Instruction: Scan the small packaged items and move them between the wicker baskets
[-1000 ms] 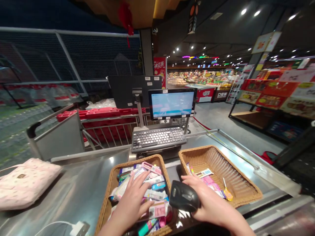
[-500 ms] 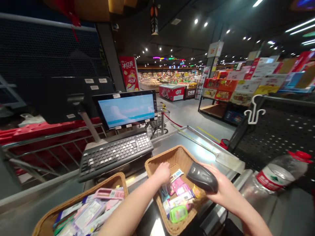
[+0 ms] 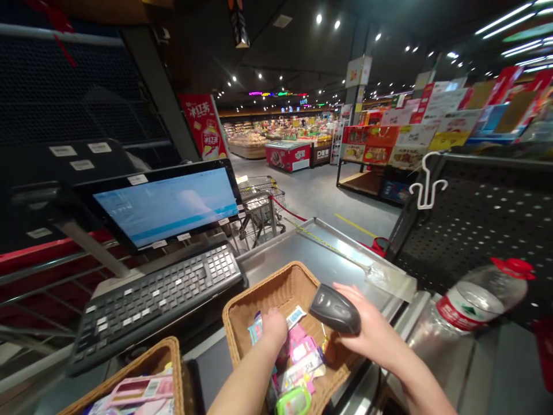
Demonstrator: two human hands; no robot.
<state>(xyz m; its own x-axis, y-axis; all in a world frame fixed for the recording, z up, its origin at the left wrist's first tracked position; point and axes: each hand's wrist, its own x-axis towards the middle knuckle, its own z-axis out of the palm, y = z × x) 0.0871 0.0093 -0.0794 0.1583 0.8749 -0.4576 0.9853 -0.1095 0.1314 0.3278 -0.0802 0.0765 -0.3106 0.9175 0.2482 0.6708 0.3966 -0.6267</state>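
My left hand [image 3: 274, 325] reaches down into a woven wicker basket [image 3: 268, 288], among small flat packets in pink, blue and white. Whether it grips one is hidden. My right hand [image 3: 367, 328] is shut around a black handheld barcode scanner [image 3: 334, 309], held just above the basket's right rim. Pink packets [image 3: 300, 351] and a green plastic item [image 3: 294, 402] lie in the basket. A second wicker basket [image 3: 151, 357], holding pink packaged goods [image 3: 138, 392], is cut off at the lower left corner.
A checkout monitor [image 3: 166, 202] and black keyboard [image 3: 155, 305] stand left of the basket on a steel counter [image 3: 319, 253]. To the right lie a plastic water bottle [image 3: 479, 297] with a red cap and a perforated black panel [image 3: 475, 230]. A shopping cart [image 3: 261, 207] stands beyond.
My left hand has moved from the fuller basket into the right-hand one, where more packets now lie. My view has swung left and down. The scanner stays in my right hand.
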